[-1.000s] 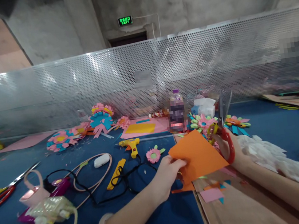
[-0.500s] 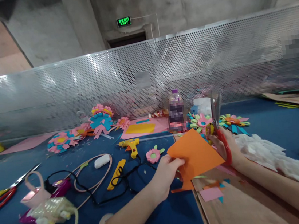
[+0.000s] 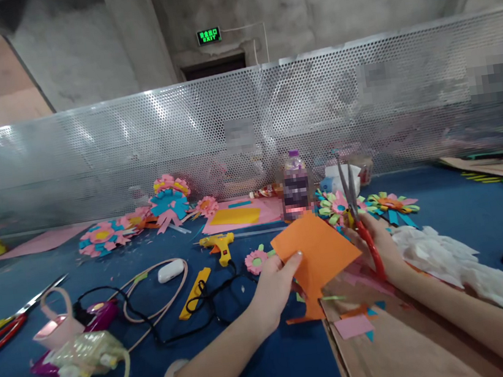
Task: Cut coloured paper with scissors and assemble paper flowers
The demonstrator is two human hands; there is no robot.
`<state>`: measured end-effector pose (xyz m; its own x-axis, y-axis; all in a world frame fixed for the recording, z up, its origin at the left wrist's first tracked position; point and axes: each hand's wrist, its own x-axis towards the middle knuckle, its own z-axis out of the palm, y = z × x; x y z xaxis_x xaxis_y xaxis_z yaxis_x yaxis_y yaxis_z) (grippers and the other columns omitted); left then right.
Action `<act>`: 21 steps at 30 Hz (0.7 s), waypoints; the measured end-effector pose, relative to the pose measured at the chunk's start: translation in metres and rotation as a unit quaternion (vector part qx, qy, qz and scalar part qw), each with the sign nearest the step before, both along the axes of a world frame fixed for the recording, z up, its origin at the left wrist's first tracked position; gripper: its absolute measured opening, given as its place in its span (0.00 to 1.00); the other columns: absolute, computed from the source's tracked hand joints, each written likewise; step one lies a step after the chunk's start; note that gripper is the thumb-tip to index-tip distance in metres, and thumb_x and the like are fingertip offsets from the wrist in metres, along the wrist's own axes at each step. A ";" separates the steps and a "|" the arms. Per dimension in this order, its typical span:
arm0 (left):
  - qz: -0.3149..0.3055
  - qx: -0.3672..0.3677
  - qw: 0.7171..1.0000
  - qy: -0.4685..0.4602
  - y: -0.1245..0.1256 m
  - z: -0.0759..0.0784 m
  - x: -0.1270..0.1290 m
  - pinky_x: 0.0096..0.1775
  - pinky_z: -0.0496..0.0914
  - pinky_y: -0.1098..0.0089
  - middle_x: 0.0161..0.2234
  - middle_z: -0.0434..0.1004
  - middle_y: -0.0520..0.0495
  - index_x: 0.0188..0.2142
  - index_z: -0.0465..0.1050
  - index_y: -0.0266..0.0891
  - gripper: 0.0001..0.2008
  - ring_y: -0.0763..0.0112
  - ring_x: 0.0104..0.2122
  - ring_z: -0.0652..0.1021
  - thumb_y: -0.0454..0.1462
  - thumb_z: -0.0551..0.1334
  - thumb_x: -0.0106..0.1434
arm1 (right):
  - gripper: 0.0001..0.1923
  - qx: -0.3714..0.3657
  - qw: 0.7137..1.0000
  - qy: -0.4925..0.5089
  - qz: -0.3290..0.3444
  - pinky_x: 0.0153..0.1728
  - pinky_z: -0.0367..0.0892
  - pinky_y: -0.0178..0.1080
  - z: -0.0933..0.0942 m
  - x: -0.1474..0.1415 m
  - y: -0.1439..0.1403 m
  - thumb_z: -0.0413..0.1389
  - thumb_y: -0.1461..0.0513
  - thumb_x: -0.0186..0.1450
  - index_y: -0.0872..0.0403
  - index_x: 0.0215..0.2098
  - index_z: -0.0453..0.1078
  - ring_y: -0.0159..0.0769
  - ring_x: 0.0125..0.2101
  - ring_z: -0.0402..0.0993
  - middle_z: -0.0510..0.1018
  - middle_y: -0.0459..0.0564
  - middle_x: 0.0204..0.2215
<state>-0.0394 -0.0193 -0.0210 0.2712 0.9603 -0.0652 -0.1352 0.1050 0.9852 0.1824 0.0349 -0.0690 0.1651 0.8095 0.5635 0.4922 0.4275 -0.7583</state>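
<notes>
Pinched between thumb and fingers, the orange paper (image 3: 318, 251) hung by its left edge in the left hand (image 3: 273, 284), whose grip was pressed together on the sheet and held it tilted in the air above the near edge of the blue surface (image 3: 266, 372). The right hand (image 3: 379, 246) was closed through the red handles of the scissors (image 3: 360, 223), with the blades pointing up and away, nearly together, just beside the paper's right edge but not yet on it.

Several things could have gone wrong from there. The sheet was held by one side only, so it would probably have flexed as the blades met it, and the cut could have wandered or torn instead of running clean. The left fingertips lay close to the paper's body; a cut driven towards them risked a nick. The blade tips stood near the paper flowers (image 3: 335, 205) and the bottle (image 3: 296, 185) behind them, so a wide swing of the scissors might have knocked the bottle over or crushed petals.

Below the hands, pink and blue scraps (image 3: 353, 326) lay on the cardboard board (image 3: 394, 355); offcuts falling there could have been lost among them. To the left, the yellow glue gun (image 3: 219, 245) and its black cord (image 3: 194, 313) lay near the left forearm, and a careless shift of that arm could have snagged the cord and dragged the gun. Whether the gun was hot could not be told.
</notes>
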 end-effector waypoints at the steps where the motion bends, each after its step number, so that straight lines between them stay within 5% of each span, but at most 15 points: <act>1: 0.012 0.019 1.000 0.006 0.001 0.002 -0.002 0.18 0.66 0.74 0.32 0.75 0.45 0.44 0.68 0.34 0.19 0.73 0.21 0.73 0.44 0.58 0.57 | 0.12 0.012 1.000 -0.006 -0.004 0.30 0.63 0.37 0.002 -0.001 -0.001 0.50 0.56 0.59 0.53 0.39 0.62 0.35 0.30 0.66 0.70 0.48 0.32; 5: 0.083 0.095 0.992 0.016 0.007 0.013 -0.011 0.13 0.65 0.72 0.28 0.74 0.48 0.45 0.63 0.37 0.20 0.71 0.15 0.72 0.47 0.55 0.59 | 0.12 0.044 0.999 -0.018 0.000 0.36 0.64 0.39 0.009 -0.001 -0.005 0.51 0.57 0.60 0.52 0.41 0.61 0.36 0.34 0.67 0.70 0.49 0.34; 11: 0.181 0.132 0.975 -0.005 0.014 0.023 -0.020 0.11 0.57 0.77 0.11 0.61 0.57 0.31 0.63 0.36 0.15 0.75 0.09 0.65 0.48 0.55 0.59 | 0.15 0.025 0.995 -0.091 0.014 0.36 0.64 0.39 0.025 0.001 -0.015 0.54 0.58 0.57 0.53 0.41 0.62 0.37 0.33 0.68 0.71 0.50 0.35; 16: 0.243 0.152 0.958 0.018 0.018 0.027 -0.025 0.11 0.56 0.77 0.12 0.57 0.60 0.26 0.61 0.37 0.17 0.78 0.09 0.62 0.49 0.59 0.55 | 0.12 -0.067 0.987 -0.114 0.092 0.31 0.64 0.37 0.037 -0.005 -0.028 0.52 0.59 0.56 0.53 0.38 0.62 0.38 0.31 0.69 0.72 0.49 0.31; 21: 0.342 0.189 0.912 0.121 0.017 0.031 -0.028 0.14 0.58 0.77 0.14 0.59 0.57 0.22 0.62 0.36 0.19 0.80 0.12 0.63 0.50 0.59 0.54 | 0.06 -0.199 0.963 -0.067 0.169 0.26 0.64 0.34 0.038 -0.018 -0.045 0.50 0.62 0.54 0.54 0.32 0.62 0.37 0.28 0.71 0.70 0.45 0.22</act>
<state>-0.0674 -0.0026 0.0101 -0.3793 0.8654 0.3274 0.1843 -0.2761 0.9433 0.1642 -0.0098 -0.0308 -0.1977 0.9608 0.1945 0.4818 0.2680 -0.8343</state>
